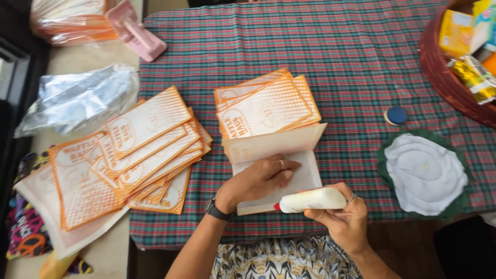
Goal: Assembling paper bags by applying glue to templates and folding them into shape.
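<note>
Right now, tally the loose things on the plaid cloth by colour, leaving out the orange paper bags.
White: 2, the glue bottle in the right hand and the round cloth pad
Blue: 1, the small cap
Pink: 1, the plastic tool
Total: 4

A plaid tablecloth (341, 57) in red, green and blue covers the table. At nine o'clock, a fanned heap of orange-and-white printed paper bags (139, 150) spills over its edge. Crumpled clear plastic wrap (77, 103) lies at ten o'clock, with a pink plastic tool (137, 31) and a wrapped bundle of orange bags (70, 20) at eleven. At two o'clock stands a dark red woven basket (444, 77) holding yellow packets (457, 32). A blue bottle cap (396, 115) lies near it, and at three o'clock white round cloths rest on a green mat (424, 173).
</note>
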